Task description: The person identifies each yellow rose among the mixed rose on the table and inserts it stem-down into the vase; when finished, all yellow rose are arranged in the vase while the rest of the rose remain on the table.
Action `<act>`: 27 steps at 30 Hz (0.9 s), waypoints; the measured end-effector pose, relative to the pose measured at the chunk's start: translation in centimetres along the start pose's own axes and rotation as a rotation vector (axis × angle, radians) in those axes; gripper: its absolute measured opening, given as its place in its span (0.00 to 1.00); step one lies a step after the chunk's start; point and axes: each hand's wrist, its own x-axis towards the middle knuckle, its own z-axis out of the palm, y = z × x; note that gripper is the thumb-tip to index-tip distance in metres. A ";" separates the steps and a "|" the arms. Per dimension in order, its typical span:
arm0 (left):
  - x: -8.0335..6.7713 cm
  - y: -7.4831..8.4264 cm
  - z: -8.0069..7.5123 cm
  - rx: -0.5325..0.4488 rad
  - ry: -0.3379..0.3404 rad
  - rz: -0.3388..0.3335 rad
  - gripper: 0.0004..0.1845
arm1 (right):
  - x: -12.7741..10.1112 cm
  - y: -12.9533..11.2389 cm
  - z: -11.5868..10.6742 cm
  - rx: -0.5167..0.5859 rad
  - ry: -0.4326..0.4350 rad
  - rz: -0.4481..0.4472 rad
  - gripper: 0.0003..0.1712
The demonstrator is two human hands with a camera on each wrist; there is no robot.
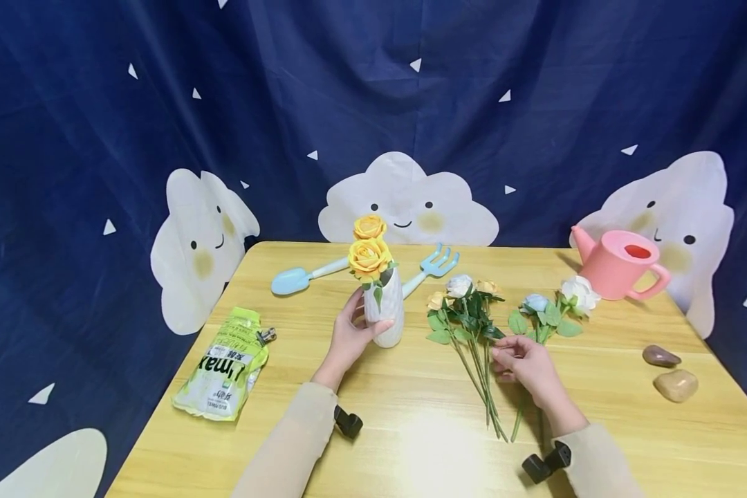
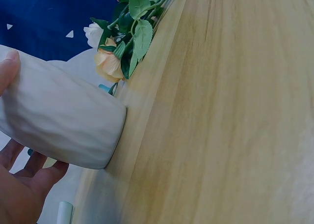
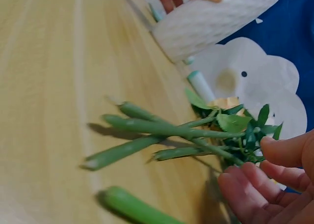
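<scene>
A white textured vase (image 1: 386, 315) stands upright left of the table's middle, with two yellow roses (image 1: 370, 259) rising from its mouth. My left hand (image 1: 353, 332) grips it from the left, thumb across the front and fingers behind. In the right wrist view, the vase (image 3: 211, 25) shows its dimpled surface. To the right lies a bunch of artificial flowers (image 1: 469, 318) with white and pale orange blooms. Over its stems (image 3: 162, 130) hovers my right hand (image 1: 526, 363), thumb and fingers apart with nothing clearly held. Beside it lie a blue flower (image 1: 535, 302) and a white flower (image 1: 580, 295).
Behind the vase lie a light-blue toy shovel (image 1: 291, 281) and rake (image 1: 436, 264). A pink watering can (image 1: 616, 266) stands at the back right, two stones (image 1: 676, 385) nearer the right edge. A clipped green-and-white bag (image 1: 227, 366) lies at left. A blue curtain (image 1: 373, 104) hangs behind.
</scene>
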 end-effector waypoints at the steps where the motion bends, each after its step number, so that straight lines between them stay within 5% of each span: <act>1: 0.0 0.0 0.0 -0.002 0.001 0.000 0.42 | 0.0 0.2 0.1 0.015 -0.014 0.015 0.21; 16: -0.1 -0.2 0.1 0.005 0.008 0.001 0.42 | 0.3 0.8 0.9 0.042 -0.011 0.107 0.22; 27: 0.8 -3.4 0.0 0.004 0.036 -0.010 0.43 | 0.1 -0.4 -1.4 0.103 0.005 0.038 0.27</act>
